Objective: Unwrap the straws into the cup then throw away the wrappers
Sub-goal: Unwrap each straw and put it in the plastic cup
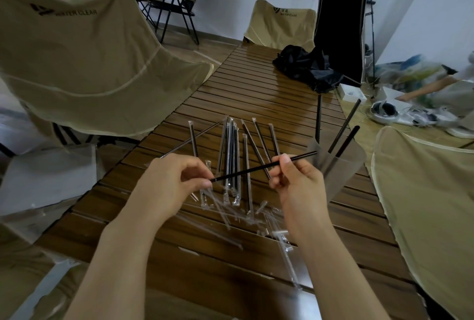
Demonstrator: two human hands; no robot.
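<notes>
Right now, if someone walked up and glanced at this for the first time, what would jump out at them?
First, the two hands at centre: the left hand and right hand pinch a bare black straw between them above the slatted wooden table. Behind it lies a fan of still-wrapped straws, with empty clear wrappers scattered nearer the person. To the right stands a translucent cup already holding three black straws.

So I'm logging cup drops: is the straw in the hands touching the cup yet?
Apart. The head view shows the straw, pinched by the right hand, with its tip short of the cup.
</notes>
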